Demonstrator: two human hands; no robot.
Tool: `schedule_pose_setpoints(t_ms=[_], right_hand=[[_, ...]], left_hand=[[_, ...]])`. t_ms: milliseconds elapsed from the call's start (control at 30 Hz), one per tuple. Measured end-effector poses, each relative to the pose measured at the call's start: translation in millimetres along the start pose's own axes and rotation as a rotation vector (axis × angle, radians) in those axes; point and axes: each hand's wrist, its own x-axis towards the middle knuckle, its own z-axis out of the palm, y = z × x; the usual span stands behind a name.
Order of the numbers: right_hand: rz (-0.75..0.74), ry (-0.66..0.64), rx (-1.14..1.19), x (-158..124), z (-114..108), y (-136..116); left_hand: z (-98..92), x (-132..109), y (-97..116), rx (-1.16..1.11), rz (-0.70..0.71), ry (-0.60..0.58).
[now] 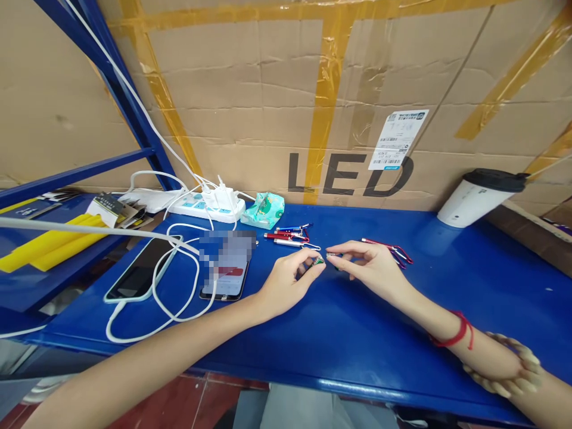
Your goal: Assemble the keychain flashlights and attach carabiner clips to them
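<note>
Over the middle of the blue table (286, 339), my left hand (288, 280) pinches a small green piece with a shiny metal end (318, 261) between thumb and fingertips. Close to its right, my right hand (373, 268) pinches a small silvery piece (331, 255); a bit of green shows below its fingers. The two pieces are apart, a narrow gap between them. Behind my left hand lie several small metal keychain flashlights with carabiner hooks (288, 236), in red, blue and silver. More of them, one red (388, 245), lie behind my right hand, partly hidden by it.
Left of my hands are two phones, one dark (143, 268) and one lit (227, 268), with looped white cables (154, 286). A white power strip (190, 208) and a green tissue pack (263, 210) stand behind. A lidded cup (478, 199) leans at back right before a large cardboard box (250, 131).
</note>
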Motion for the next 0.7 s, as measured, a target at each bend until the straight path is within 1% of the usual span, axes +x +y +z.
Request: schedule_pose_setpoints(t_ms=[133, 333, 533, 700], right_hand=[[-0.005, -0.007, -0.018, 0.4, 0.4, 0.9], [-0.004, -0.007, -0.025, 1.6, 0.9, 0.6], [-0.042, -0.016, -0.040, 0.5, -0.1, 1.9], [-0.057, -0.016, -0.044, 0.5, -0.1, 2.3]], left_hand=[[0.5, -1.0, -1.5, -0.021, -0.029, -0.013], [-0.9, -2.7, -1.4, 0.025, -0.039, -0.014], [-0.2, -3.2, -3.3, 0.009, -0.077, -0.080], [0.0, -2.7, -4.6, -0.017, -0.074, -0.094]])
